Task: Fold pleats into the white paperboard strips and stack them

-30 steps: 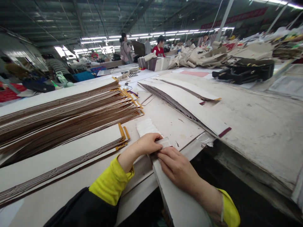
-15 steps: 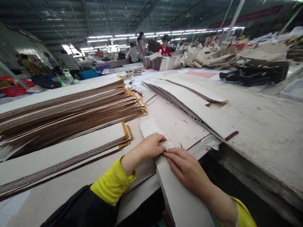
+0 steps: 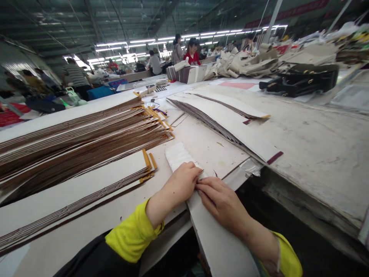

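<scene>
A long off-white strip [image 3: 223, 246] runs from the bottom of the view up to the table edge. Beyond it, on the tabletop, lies a ridged white piece [image 3: 177, 154]. My left hand [image 3: 183, 181] is closed at the strip's upper end, thumb and fingertips pressed together. Right beside it, my right hand [image 3: 221, 200] lies over the strip, its fingertips pinching the same spot. The two hands' fingertips nearly touch. They cover the part where the strip and the ridged piece meet, so I cannot tell how these join.
Stacked long panels with yellow ends [image 3: 86, 134] lie to the left. Farther right is a stack of white panels with dark red ends [image 3: 230, 127]. A dark gap [image 3: 273, 215] opens beside the table. Black bags [image 3: 302, 79] and a person in red [image 3: 192, 54] are farther back.
The view has shifted slightly, so the surroundings sit farther left. My left hand has closed in over the strip's end and covers more of it; my right hand keeps its pinch.
</scene>
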Motion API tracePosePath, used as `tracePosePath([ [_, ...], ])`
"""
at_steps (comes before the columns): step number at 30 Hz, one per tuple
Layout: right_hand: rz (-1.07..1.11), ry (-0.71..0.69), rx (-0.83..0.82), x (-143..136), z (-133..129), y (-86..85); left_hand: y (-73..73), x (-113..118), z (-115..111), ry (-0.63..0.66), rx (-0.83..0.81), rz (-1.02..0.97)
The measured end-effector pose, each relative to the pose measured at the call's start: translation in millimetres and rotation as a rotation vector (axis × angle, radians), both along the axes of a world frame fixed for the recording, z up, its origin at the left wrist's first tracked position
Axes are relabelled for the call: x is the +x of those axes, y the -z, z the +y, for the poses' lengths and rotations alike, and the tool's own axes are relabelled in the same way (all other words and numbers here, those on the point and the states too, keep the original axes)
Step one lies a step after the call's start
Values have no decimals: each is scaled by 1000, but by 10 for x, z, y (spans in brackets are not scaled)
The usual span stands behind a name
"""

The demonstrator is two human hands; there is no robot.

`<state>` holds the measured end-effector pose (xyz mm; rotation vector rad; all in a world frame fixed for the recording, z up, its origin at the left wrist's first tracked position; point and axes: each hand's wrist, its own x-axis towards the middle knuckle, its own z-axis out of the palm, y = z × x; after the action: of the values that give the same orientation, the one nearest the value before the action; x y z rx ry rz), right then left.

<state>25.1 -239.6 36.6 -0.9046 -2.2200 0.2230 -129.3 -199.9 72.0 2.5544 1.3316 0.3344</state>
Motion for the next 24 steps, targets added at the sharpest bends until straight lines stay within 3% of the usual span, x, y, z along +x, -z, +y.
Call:
tracePosePath([
  [5,58,38,-28,11,0,28,-50,25,-76,41,41,98],
  [11,110,212,-104,87,124,78,-68,43,-115,51,64,186],
  [18,18,166,-158,89,237,28,27,47,-137,27,119,203],
  [24,-158,164,-72,43,226,-29,58,19,-138,22,127,150],
])
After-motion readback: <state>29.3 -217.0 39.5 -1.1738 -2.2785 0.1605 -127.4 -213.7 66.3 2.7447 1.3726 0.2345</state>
